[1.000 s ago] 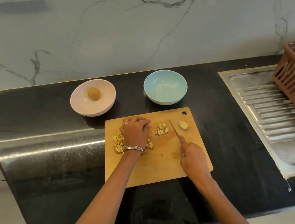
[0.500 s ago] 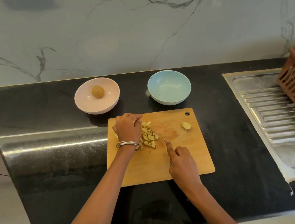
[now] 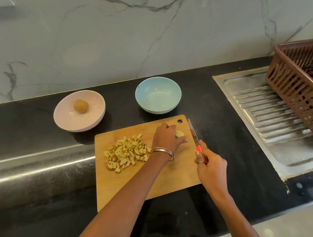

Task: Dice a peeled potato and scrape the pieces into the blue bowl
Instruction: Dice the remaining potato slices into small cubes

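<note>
The blue bowl (image 3: 158, 95) sits at the back of the black counter (image 3: 232, 148), just beyond the wooden cutting board (image 3: 139, 181), and it looks bare inside apart from a few specks. To its left the pink bowl (image 3: 79, 111) holds one whole round potato (image 3: 81, 106), brownish, resting near the bowl's middle.

On the board, the diced potato pieces (image 3: 126, 153) lie heaped toward the left half. My left hand (image 3: 167, 138) reaches across to the board's far right corner, fingers curled over a pale leftover potato chunk (image 3: 179, 133), thumb stretched out beneath it; bangles (image 3: 162, 151) ring that wrist. My right hand (image 3: 211, 167) grips the knife (image 3: 194, 135) by its red handle, fingers wrapped tight, blade pointing away from me along the board's right edge, right beside the chunk.

Further right, a steel drainboard (image 3: 266, 116) slopes off, and a brown slatted basket (image 3: 304, 92) sits tilted on it, something dark inside that I can't make out. Marble wall (image 3: 141, 31) behind everything.
</note>
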